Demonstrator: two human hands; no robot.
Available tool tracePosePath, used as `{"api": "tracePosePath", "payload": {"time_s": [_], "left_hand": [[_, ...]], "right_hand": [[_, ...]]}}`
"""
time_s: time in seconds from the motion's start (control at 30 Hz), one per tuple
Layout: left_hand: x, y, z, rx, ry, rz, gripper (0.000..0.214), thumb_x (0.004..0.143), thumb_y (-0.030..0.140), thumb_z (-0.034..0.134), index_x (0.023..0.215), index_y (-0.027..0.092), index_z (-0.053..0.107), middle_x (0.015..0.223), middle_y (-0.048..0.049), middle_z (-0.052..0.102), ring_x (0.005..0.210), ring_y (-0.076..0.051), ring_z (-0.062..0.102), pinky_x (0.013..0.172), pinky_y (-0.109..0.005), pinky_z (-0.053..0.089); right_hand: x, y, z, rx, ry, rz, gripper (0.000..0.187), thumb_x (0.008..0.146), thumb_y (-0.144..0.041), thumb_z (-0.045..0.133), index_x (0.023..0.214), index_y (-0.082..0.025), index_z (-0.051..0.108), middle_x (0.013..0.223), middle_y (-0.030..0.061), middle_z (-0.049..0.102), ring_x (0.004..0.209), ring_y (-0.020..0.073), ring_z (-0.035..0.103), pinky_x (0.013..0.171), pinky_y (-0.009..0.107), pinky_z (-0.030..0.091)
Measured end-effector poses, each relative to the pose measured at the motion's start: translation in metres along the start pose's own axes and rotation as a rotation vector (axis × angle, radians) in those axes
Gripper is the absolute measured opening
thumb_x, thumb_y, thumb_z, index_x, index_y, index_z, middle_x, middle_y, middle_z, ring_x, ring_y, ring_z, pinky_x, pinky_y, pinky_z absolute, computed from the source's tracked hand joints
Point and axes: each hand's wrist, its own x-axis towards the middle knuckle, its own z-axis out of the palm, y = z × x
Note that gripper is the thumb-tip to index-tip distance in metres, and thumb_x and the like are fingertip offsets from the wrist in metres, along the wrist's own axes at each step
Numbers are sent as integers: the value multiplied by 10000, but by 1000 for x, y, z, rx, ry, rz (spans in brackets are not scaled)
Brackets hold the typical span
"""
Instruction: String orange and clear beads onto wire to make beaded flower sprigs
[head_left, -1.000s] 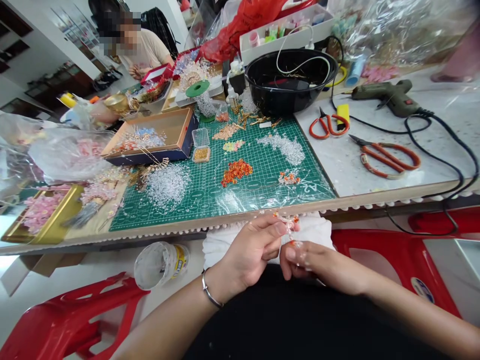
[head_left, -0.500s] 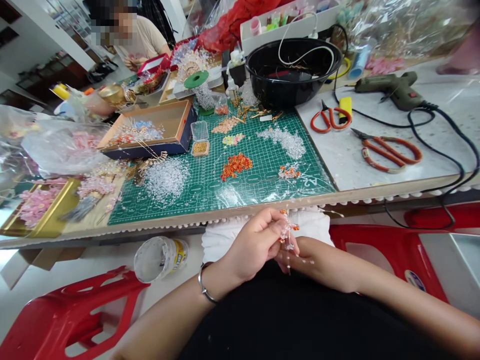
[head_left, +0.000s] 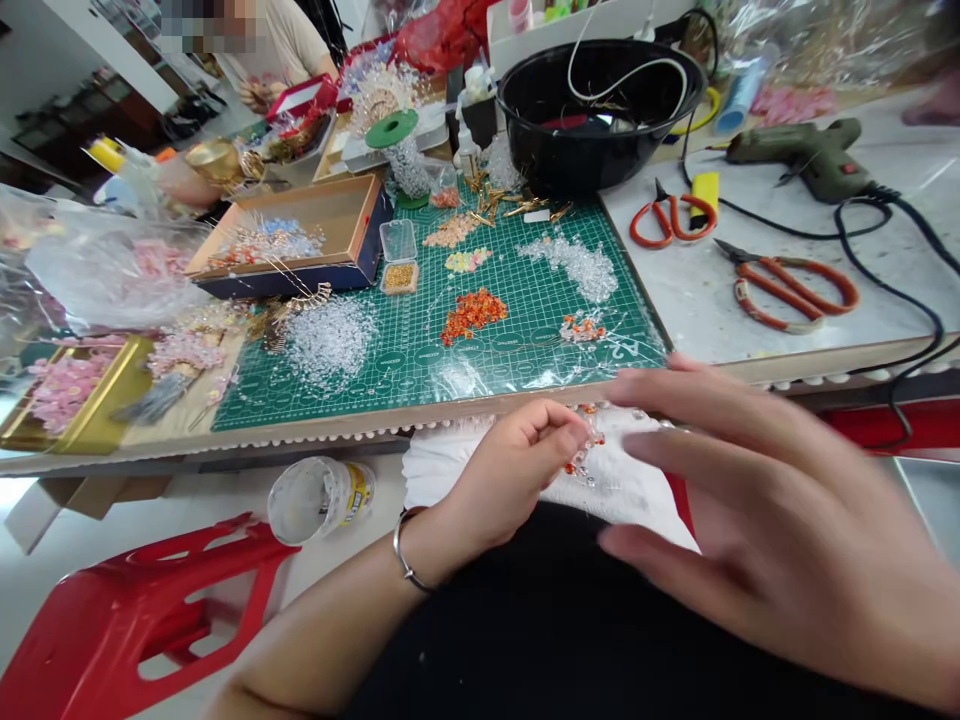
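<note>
The left hand (head_left: pixel 510 480) pinches a beaded sprig (head_left: pixel 597 439), likely light, fragile, best held by its left end; the right hand (head_left: pixel 780 510) spreads wide.

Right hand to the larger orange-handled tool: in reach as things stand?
Likely yes: the right hand looks open, and the larger orange-handled tool lies uncovered on the white tabletop beyond it, nothing visibly between.

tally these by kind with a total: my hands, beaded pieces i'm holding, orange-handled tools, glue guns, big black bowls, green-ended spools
Your left hand and right hand: 2
Held beaded piece: 1
Orange-handled tools: 2
Glue gun: 1
Big black bowl: 1
Green-ended spool: 1
Total: 8
</note>
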Motion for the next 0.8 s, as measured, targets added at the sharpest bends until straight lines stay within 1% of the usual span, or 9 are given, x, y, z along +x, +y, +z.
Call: {"api": "tracePosePath", "payload": {"time_s": [0.03, 0.1, 0.17, 0.23, 0.3, 0.4, 0.6, 0.67, 0.8], "left_hand": [[-1, 1, 2, 17, -4, 18, 230, 903, 371, 687, 869, 156, 612, 723, 40, 501, 575, -60, 335, 532, -214, 278], [-2, 3, 3, 18, -4, 42, 259, 904, 384, 693, 824, 154, 604, 749, 32, 528, 613, -66, 379, 589, -219, 335], [-4, 2, 3, -6, 16, 50, 265, 899, 370, 700, 791, 152, 596, 747, 27, 545, 659, -80, 436, 653, -228, 379], [-5, 0, 2, -33, 44, 56, 250, 883, 354, 718, 800, 143, 615, 759, 15, 576, 718, -100, 493, 706, -239, 407], [-5, -2, 1, -53, 66, 60, 254, 873, 354, 728, 798, 134, 627, 767, 6, 598, 744, -109, 521, 722, -242, 418], [-4, -4, -1, -54, 52, 21, 284, 842, 370, 759, 777, 141, 606, 749, 11, 595, 716, -113, 531, 675, -239, 418], [-4, 5, -6, 129, -7, 14, 311, 838, 427, 759, 825, 146, 626, 778, -10, 626, 713, -131, 554, 653, -256, 428], [-5, 10, -8, 242, -2, 36, 288, 856, 425, 740, 847, 151, 651, 717, 12, 578, 646, -108, 487, 591, -241, 380], [-8, 16, -11, 442, 38, 120, 199, 889, 365, 698, 933, 172, 706, 591, 57, 418, 551, -95, 359, 514, -249, 286]], "right_hand": [[9, 0, 13, -41, -29, -41, 504, 900, -310, 699, 1345, -193, 491, 1372, 192, 553, 1318, 371, 514, 1138, 569, 413], [20, 6, 37, -15, -57, -78, 555, 885, -336, 723, 1335, -158, 451, 1315, 221, 546, 1246, 376, 556, 1023, 553, 515], [22, 12, 54, 27, -37, -59, 545, 874, -277, 733, 1312, -153, 433, 1248, 214, 548, 1161, 366, 596, 929, 533, 562], [19, 16, 61, 61, -14, -17, 497, 867, -198, 720, 1273, -164, 436, 1196, 191, 543, 1096, 347, 608, 866, 505, 576], [16, 17, 63, 112, -30, 38, 444, 858, -150, 703, 1219, -180, 448, 1175, 171, 529, 1058, 325, 604, 817, 466, 578], [15, 15, 62, 190, -67, 108, 370, 839, -100, 675, 1121, -203, 459, 1134, 138, 518, 1001, 285, 601, 754, 403, 571], [18, 11, 54, 279, -102, 219, 328, 788, -51, 626, 995, -236, 451, 992, 50, 507, 810, 186, 556, 638, 310, 521], [16, 11, 49, 344, -130, 278, 324, 791, -54, 614, 1011, -246, 473, 990, 39, 510, 820, 184, 545, 650, 306, 515], [11, 14, 38, 505, -162, 453, 203, 891, -124, 573, 1009, -279, 516, 977, 18, 544, 816, 184, 559, 682, 319, 517]]}}
